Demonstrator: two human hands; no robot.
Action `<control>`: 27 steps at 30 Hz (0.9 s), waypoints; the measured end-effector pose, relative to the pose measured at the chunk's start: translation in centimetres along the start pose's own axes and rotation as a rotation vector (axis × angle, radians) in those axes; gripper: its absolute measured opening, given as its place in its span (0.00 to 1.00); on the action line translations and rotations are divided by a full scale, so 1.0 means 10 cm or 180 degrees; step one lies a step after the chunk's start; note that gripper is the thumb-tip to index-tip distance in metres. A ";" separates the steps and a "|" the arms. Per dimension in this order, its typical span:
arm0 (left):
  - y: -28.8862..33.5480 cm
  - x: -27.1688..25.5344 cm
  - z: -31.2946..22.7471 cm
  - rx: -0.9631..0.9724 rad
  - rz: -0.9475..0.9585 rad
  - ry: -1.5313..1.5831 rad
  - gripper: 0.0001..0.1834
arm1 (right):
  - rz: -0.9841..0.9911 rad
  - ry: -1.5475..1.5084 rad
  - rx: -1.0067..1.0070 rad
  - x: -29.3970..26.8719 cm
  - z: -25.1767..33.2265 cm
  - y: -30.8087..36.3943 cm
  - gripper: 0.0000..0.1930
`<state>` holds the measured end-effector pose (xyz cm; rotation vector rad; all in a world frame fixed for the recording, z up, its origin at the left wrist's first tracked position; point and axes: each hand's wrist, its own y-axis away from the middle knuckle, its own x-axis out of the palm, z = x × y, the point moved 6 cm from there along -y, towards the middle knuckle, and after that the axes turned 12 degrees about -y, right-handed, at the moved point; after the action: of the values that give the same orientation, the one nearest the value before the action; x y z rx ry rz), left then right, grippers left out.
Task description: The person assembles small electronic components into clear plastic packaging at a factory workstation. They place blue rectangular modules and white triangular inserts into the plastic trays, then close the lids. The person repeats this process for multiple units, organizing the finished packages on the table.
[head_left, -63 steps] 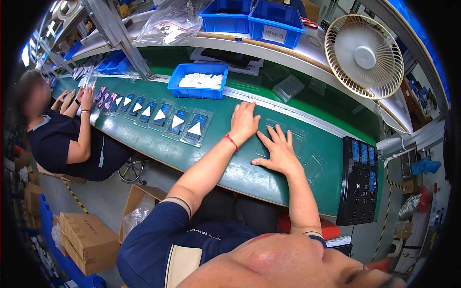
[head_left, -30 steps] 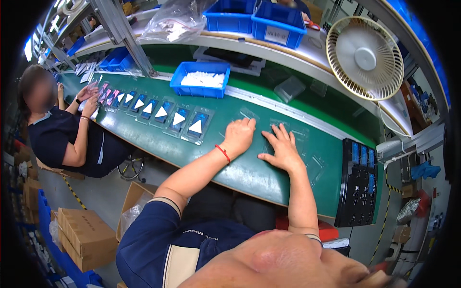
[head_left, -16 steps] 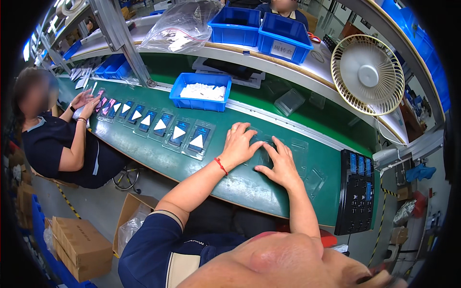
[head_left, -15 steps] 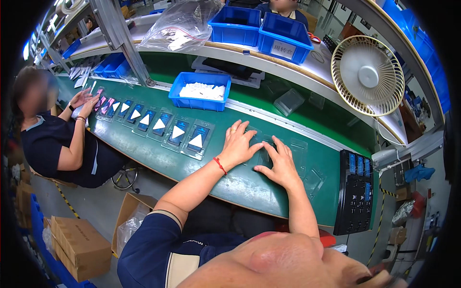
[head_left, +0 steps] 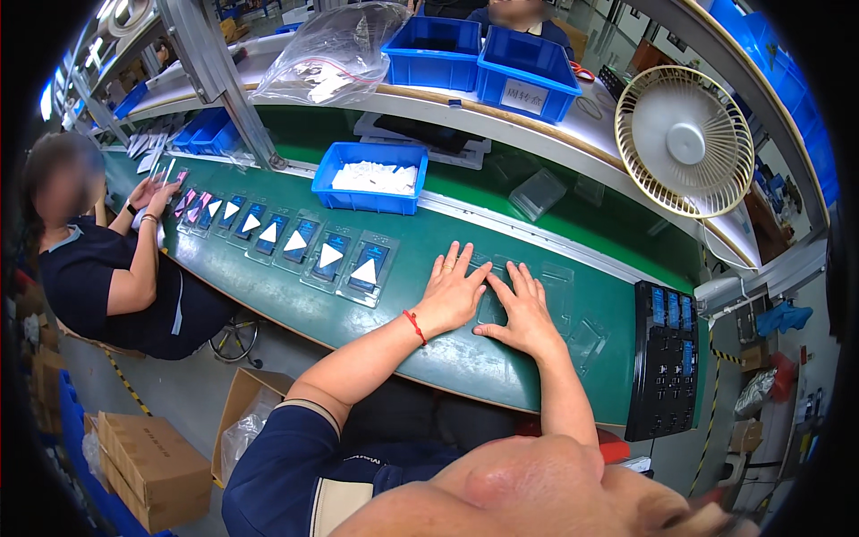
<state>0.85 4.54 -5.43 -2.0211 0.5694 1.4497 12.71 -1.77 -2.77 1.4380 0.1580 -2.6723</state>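
Note:
My left hand (head_left: pixel 454 291), with a red cord at the wrist, rests palm down on the green bench over clear plastic trays, fingers stretched out. Close beside it, my right hand (head_left: pixel 522 309) lies flat with its fingers spread, partly covering the same trays. The thumb and fingertips of the two hands almost meet. To the right of my right hand are a clear empty tray (head_left: pixel 557 291) and another clear tray (head_left: pixel 587 345). Left of my left hand sits a clear tray with a dark blue piece and a white triangle (head_left: pixel 365 271), the nearest of a row of several.
A blue bin of white pieces (head_left: pixel 369 201) stands behind the row. A black holder with blue-faced pieces (head_left: pixel 660 358) is at the bench's right end. A fan (head_left: pixel 685 143) hangs at upper right. At left, a co-worker's hands (head_left: pixel 152 197) handle pink-marked pieces.
My left hand has shifted slightly right and nearer to me, closer to my right hand, which stays almost in place. The co-worker's hands have moved a little.

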 end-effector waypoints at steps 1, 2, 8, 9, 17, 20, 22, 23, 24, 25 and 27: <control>0.00 -0.01 -0.01 -0.0004 0.0009 -0.0019 0.25 | -0.0009 -0.0010 -0.0019 0.00 0.00 0.00 0.51; 0.00 -0.03 -0.01 -0.0009 0.0018 -0.0039 0.25 | -0.0012 -0.0022 -0.0030 0.00 0.00 0.00 0.51; 0.00 -0.12 0.02 -0.0175 -0.0237 0.0143 0.25 | 0.0018 -0.0022 -0.0101 0.00 0.01 0.02 0.50; 0.00 -0.14 0.02 -0.0173 -0.0331 0.0126 0.25 | 0.0020 -0.0021 -0.0123 0.00 0.02 0.02 0.50; 0.00 -0.20 0.03 -0.0060 -0.0711 0.0239 0.22 | 0.0038 -0.0046 -0.0225 -0.03 0.07 0.01 0.49; -0.05 -0.24 0.03 0.0026 -0.0894 0.0333 0.21 | -0.0022 -0.0196 -0.0248 -0.06 0.04 0.04 0.50; -0.07 -0.25 0.05 0.0071 -0.1028 0.0277 0.22 | -0.0286 -0.0177 -0.0381 -0.13 0.01 0.07 0.51; -0.09 -0.28 0.06 0.0111 -0.1075 0.0203 0.21 | -0.0506 -0.0081 -0.0378 -0.22 -0.02 0.04 0.49; -0.07 -0.30 0.06 0.0144 -0.1088 0.0142 0.21 | -0.0700 0.0003 -0.0344 -0.29 -0.04 0.06 0.47; -0.05 -0.31 0.07 0.0155 -0.1100 0.0111 0.21 | -0.1043 0.0064 -0.0283 -0.38 -0.09 0.11 0.44; -0.03 -0.30 0.10 0.0156 -0.1074 0.0123 0.21 | -0.1927 0.0134 -0.0194 -0.56 -0.18 0.36 0.38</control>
<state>-0.65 5.50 -2.73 -1.9956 0.2589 1.1858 17.78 -4.81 0.78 1.6344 0.7878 -3.0439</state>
